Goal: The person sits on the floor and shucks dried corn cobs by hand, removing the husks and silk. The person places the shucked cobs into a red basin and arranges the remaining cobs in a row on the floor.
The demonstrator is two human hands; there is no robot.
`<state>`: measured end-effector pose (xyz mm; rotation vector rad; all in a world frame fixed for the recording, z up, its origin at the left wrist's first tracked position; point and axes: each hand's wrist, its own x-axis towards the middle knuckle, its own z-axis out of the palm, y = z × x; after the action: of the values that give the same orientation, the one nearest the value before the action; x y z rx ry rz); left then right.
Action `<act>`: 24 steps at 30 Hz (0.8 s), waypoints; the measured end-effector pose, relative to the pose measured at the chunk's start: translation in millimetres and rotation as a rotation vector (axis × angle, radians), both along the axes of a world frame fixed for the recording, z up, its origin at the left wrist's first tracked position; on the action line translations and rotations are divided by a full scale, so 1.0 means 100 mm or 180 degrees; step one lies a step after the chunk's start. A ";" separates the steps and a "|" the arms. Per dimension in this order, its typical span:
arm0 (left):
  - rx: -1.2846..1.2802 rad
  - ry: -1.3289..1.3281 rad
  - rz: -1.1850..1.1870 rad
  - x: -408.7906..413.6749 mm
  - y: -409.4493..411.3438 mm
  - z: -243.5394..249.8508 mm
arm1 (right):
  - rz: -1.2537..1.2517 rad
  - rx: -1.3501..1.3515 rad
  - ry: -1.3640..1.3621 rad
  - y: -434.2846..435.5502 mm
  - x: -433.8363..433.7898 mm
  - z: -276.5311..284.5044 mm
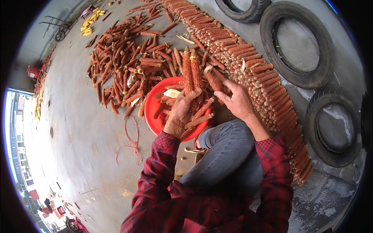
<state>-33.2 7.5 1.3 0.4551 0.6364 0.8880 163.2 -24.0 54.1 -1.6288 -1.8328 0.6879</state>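
My left hand (182, 109) grips a small bunch of reddish-brown corn cobs (188, 72), held upright over a red plastic basin (151, 116). A few yellow kernels cling near the tips of the bunch. To the right, my right hand (237, 97) pinches a single cob (214, 80) between thumb and fingers; its far end is blurred. Inside the basin lie more bare cobs (199, 121) and a pale piece of husk (172, 93). My left hand and wrist hide part of the basin and its cobs.
Beyond the basin spreads a loose heap of cobs (116, 55). A long neat stack of cobs (262, 84) runs along my right, beside several rubber tyres (326, 49). Pink string (134, 142) lies on the concrete floor (96, 157). Yellow corn ears (87, 26) and a hand truck (59, 33) are farther off.
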 end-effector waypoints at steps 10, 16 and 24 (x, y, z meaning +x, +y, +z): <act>0.0272 0.0068 -0.0550 0.43 -0.12 0.21 | -0.0871 -0.0198 0.1686 0.02 0.19 -0.30; 0.0545 0.0518 -0.0759 0.59 -0.10 0.20 | -0.1272 -0.0028 0.1701 -0.05 0.17 -0.23; 0.1180 0.0841 -0.1027 1.34 -0.31 0.69 | -0.1740 0.0813 0.3361 -0.33 0.38 0.29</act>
<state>100.4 -23.5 70.5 0.9926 0.6164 0.6404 201.3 -56.7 83.5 -1.1382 -0.6480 0.7896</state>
